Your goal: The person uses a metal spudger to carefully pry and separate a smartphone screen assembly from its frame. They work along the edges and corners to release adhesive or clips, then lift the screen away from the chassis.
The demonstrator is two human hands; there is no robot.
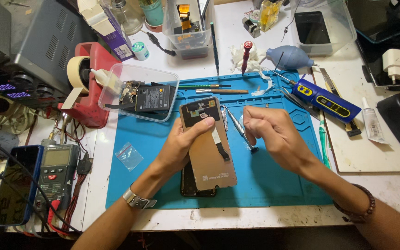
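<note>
Above the blue silicone work mat [265,185], left hand [181,143] fingers pinch the thin, fragile brown phone screen panel [208,148] by its edges, right hand [274,134] seemingly gripping silver tweezers [239,129].

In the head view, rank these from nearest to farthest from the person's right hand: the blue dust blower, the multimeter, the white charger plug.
Measured from the right hand:
1. Blue dust blower, just beyond the hand, at the mat's far edge.
2. White charger plug, farther off at the far right of the bench.
3. Multimeter, across the mat at the left edge, past the left hand.
</note>
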